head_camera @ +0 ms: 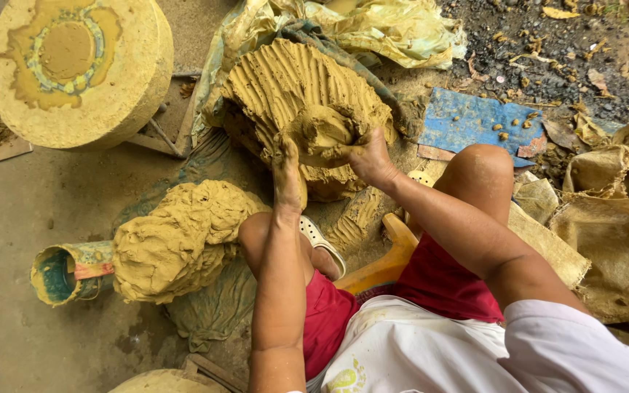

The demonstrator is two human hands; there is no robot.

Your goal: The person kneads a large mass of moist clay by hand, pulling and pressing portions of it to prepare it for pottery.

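1. The person sat low on a yellow stool (391, 255), knees spread, over a big grooved mound of clay (285, 87) that rested on the floor (38, 211) in front of them, partly on a crumpled plastic sheet (394, 29).
2. The left hand (287, 171) pressed flat against the near side of a clay lump (325, 131) at the mound's front, fingers stretched upward and smeared with clay, not curled shut.
3. The right hand (369, 156) cupped the same lump from the other side, fingers bent around it in a loose half-closed hold.
4. Judging by this, the lump was being pulled or shaped free from the mound; it still joined the mass below, so the separating looked unfinished.
5. A second heap of clay (176, 240), rough and folded, lay on the floor beside the left knee, which suggests some clay had already been worked or set aside.
6. Most of the mound remained whole, so a good deal of work appeared left.
7. A round stone-like disc (74, 65) stood at the far left, and a painted tin (63, 273) lay on its side beside the second heap.
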